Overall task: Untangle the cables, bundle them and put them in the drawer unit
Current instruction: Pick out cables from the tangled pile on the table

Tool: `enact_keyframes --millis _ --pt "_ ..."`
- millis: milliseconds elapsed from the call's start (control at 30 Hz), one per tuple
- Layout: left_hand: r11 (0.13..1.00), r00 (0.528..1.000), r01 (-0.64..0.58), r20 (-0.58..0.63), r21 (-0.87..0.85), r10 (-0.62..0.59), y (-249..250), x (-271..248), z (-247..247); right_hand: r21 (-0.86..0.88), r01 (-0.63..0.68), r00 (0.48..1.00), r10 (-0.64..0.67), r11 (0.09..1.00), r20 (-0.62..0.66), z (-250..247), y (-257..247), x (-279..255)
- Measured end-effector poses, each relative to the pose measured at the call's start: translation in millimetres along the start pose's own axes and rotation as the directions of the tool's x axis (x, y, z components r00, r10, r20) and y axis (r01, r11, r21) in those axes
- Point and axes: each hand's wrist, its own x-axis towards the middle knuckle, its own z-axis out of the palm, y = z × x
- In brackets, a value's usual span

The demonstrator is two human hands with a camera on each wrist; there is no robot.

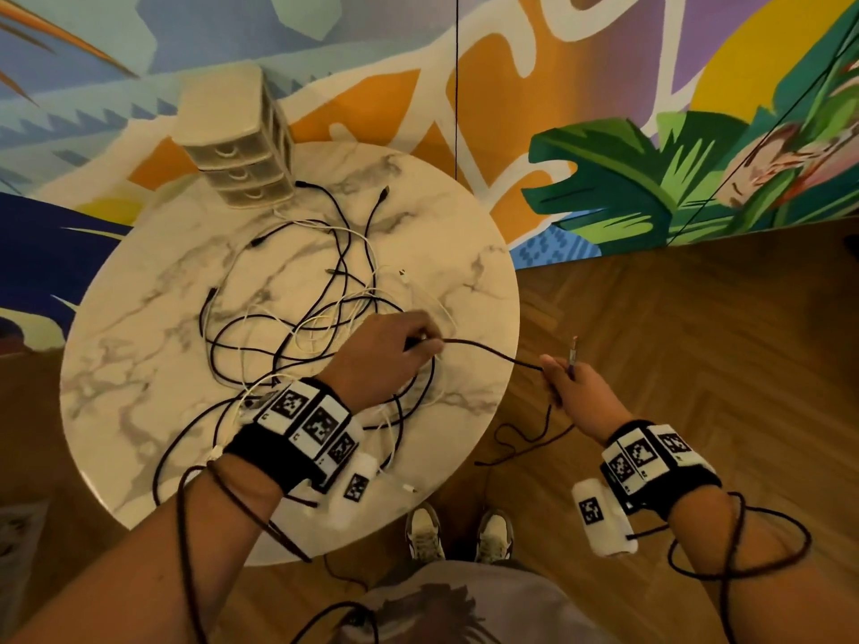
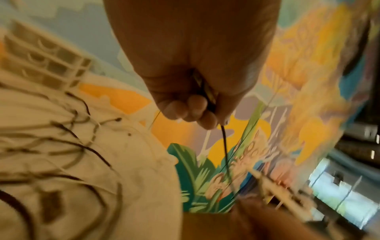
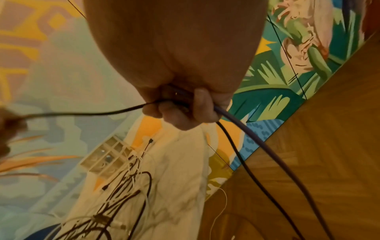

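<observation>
Untangling step, early: left hand [image 1: 381,350] pinches a black cable [image 1: 488,353] above the table's [image 1: 139,318] right side, fingers curled round it; right hand [image 1: 574,388] off the table edge over the floor, fingers closed on the same cable plus its plug end, which sticks up past the fist. Span between the hands runs roughly left-right, sagging only slightly, long axis near horizontal; the rest drops from the right hand to a loose loop on the floor. Remaining pile [image 1: 316,309], black and white cables mixed, sits mid-table, still knotted, nothing bundled. Drawer unit [image 1: 237,146] at the far left edge, all three drawers look closed. Next, I'd judge: feed the line through the left hand and draw it clear of the pile, watching for crossings with white cables that could drag the heap along; then coil. Wrist-rig leads loop round both forearms, a snag risk.
</observation>
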Motion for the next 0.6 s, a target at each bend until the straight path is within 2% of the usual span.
enact_keyframes --millis 67,133,233,267,300,333,400,433,500,600 --pt "0.943 0.999 0.026 -0.025 -0.332 -0.037 27 2 0 0.051 0.006 0.998 -0.009 0.999 0.063 2 1 -5" --pt "0.813 1.000 0.003 -0.021 -0.582 -0.019 48 5 1 0.079 0.026 0.991 -0.036 0.997 0.127 2 -1 -12" --pt "0.609 0.999 -0.022 -0.047 -0.793 -0.025 68 10 1 0.047 0.055 0.978 -0.064 0.997 0.200 1 -2 -18" --pt "0.593 0.998 -0.031 -0.062 -0.805 -0.032 72 13 2 0.046 0.061 0.979 -0.069 0.997 0.190 -1 -3 -20" --pt "0.628 0.996 -0.049 -0.082 -0.777 -0.023 75 15 3 0.060 0.070 0.985 -0.078 0.996 0.152 -4 -5 -22" --pt "0.703 0.995 -0.076 -0.100 -0.707 0.007 77 18 5 0.101 0.091 0.990 -0.101 0.991 0.094 -9 -8 -24" --pt "0.856 0.989 -0.148 -0.092 -0.495 0.118 81 23 12 0.186 0.196 0.981 -0.195 0.963 -0.020 -23 -21 -29" --pt "0.901 0.982 -0.190 -0.074 -0.390 0.175 84 24 16 0.208 0.256 0.966 -0.253 0.944 -0.042 -30 -29 -31" --pt "0.934 0.960 -0.280 -0.057 -0.223 0.275 88 28 24 0.269 0.327 0.941 -0.338 0.906 -0.008 -38 -45 -36" --pt "0.936 0.947 -0.321 -0.058 -0.145 0.316 94 33 33 0.377 0.268 0.934 -0.335 0.887 0.126 -40 -70 -46"
